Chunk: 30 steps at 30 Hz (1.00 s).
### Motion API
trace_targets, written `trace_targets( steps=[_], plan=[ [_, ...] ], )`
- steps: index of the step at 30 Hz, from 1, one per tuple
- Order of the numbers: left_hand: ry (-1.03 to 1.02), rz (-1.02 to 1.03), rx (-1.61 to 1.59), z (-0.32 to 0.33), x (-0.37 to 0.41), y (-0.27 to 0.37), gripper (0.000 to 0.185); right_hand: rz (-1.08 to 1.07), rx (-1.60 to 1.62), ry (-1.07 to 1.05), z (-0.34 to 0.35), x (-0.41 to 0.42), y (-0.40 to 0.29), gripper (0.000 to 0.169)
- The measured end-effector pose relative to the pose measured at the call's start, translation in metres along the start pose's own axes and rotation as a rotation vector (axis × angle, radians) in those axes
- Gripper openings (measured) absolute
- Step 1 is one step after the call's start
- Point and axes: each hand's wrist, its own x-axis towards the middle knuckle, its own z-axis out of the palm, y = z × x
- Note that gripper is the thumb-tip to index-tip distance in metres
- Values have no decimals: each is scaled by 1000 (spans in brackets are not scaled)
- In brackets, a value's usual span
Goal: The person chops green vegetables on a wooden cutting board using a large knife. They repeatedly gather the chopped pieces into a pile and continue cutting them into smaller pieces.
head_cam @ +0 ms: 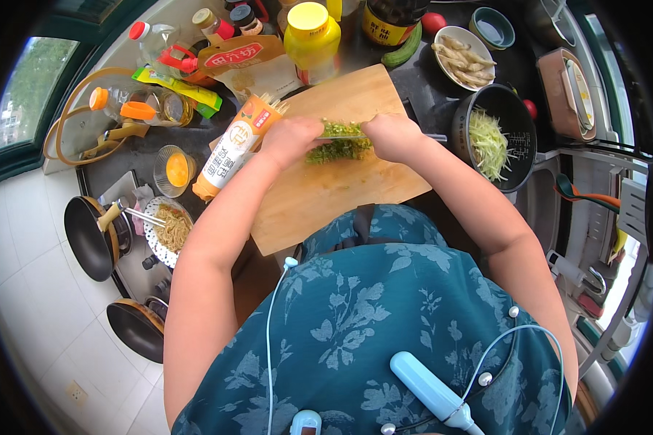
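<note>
A knife (348, 137) lies crosswise over a wooden cutting board (305, 201), its thin blade seen almost edge-on. My right hand (394, 136) is closed around it near the handle, whose metal end sticks out to the right. At the blade's other end, the fingers of my left hand (291, 140) are curled onto it. Finely chopped green vegetable (340, 149) is heaped under and on both sides of the blade. Just left of my left hand, an orange-and-white packet of dried noodles (234, 147) rests slanted over the board's edge, open at the top.
Right of the board stands a black pot (462, 130) with pale green shreds (490, 144). Behind it sits a bowl of chicken feet (462, 57). Bottles and a yellow-lidded jar (311, 43) line the back. At left are a glass of beaten egg (177, 168), a noodle plate (171, 228) and pans (90, 236).
</note>
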Motion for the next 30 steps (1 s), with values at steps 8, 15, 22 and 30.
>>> trace_targets(
  steps=[8, 15, 22, 30],
  plan=[
    [-33, -86, 229, 0, 10, 40, 11, -91, 124, 153, 36, 10, 44, 20],
    [-17, -125, 136, 6, -4, 33, 5, -61, 19, 79, 20, 11, 23, 23],
    [29, -119, 107, 4, -6, 27, 23, -31, -16, 120, 7, 1, 20, 21],
    [52, -161, 163, 8, 20, -5, 21, -65, -57, 224, -6, 40, 43, 15]
  ],
)
